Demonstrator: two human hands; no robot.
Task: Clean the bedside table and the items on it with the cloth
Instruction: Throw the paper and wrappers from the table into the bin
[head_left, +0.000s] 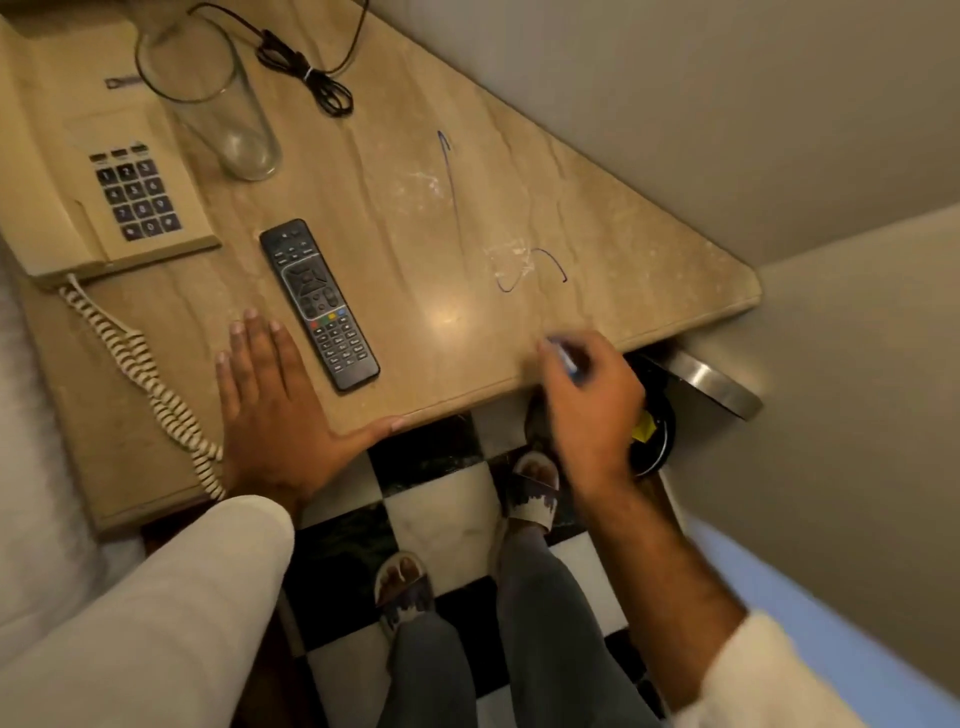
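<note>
1. The bedside table (467, 332) has a beige marble-like top with darker veins, polished enough to carry a bright light spot near its front edge.
2. Blue pen marks (452, 182) run across the bare right part of the top, one long stroke and one curl nearer the corner, with pale whitish smears (511, 257) beside them.
3. The left hand (270, 405) lies flat on the top near the front edge, fingers spread, thumb along the rim, gripping nothing.
4. The right hand (592, 405) hovers at the front edge, its grip pinching a small blue object (563, 358), blurred, perhaps a pen.
5. A black remote control (319, 304) lies just right of the left hand.
6. A beige telephone (104, 171) sits at the left rear, its coiled cord (150, 384) trailing to the front edge.
7. An empty clear glass (208, 93) stands beside the telephone; a bundled black cable (311, 78) lies behind it.
8. No cloth shows in this view.
9. Plain grey walls (727, 104) meet the table's right side.
10. The floor (441, 509) is black-and-white chequered tile, where the person's sandalled feet (535, 493) stand; a dark round bin with a metal lid (711, 384) sits beneath the table corner.
</note>
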